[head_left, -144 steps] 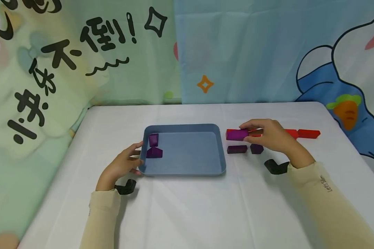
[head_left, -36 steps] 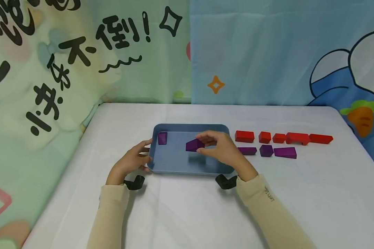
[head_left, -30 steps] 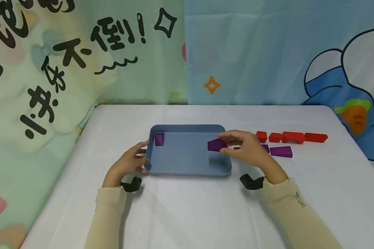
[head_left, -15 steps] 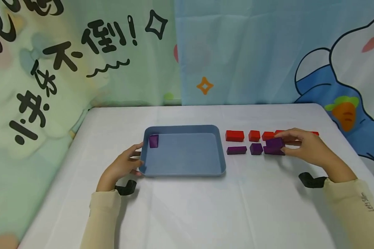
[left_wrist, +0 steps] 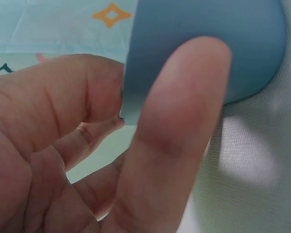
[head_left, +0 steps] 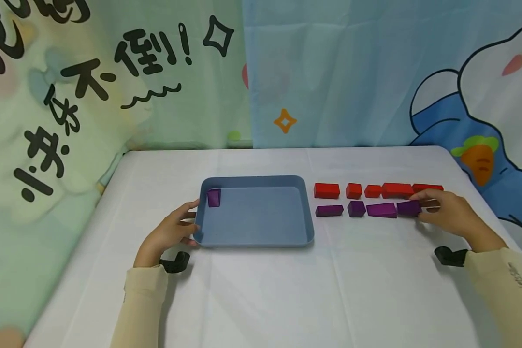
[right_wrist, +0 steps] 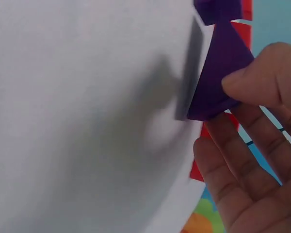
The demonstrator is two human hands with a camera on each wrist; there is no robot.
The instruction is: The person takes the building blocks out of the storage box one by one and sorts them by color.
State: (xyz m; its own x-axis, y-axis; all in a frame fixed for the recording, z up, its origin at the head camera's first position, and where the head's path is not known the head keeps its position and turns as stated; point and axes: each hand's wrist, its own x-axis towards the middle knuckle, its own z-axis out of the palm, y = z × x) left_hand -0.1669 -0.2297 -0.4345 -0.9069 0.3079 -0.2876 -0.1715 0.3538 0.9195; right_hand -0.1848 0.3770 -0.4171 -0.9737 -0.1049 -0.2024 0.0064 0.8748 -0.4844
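In the head view a blue-grey tray [head_left: 261,237] lies on the white table, with one purple block [head_left: 214,197] at its left end. My left hand [head_left: 168,234] holds the tray's left edge; thumb and fingers lie against its wall [left_wrist: 252,58] in the left wrist view. At the right end of a row of purple blocks, my right hand [head_left: 454,216] pinches a wedge-shaped purple block [head_left: 408,208]. The right wrist view shows its tapered face [right_wrist: 220,73] under the thumb, low over the table. Beside it in the row lies a long purple block [head_left: 382,210].
Behind the purple row runs a row of several red blocks [head_left: 326,190], its right end partly behind my right hand. Two more purple blocks [head_left: 329,210] lie nearer the tray. A printed cloth backdrop [head_left: 330,72] stands along the table's far edge.
My right hand has carried a purple block from the tray rightward, past the long purple block, and lowered it at the row's end. Earlier it brought the long one. The left hand stays at the tray.
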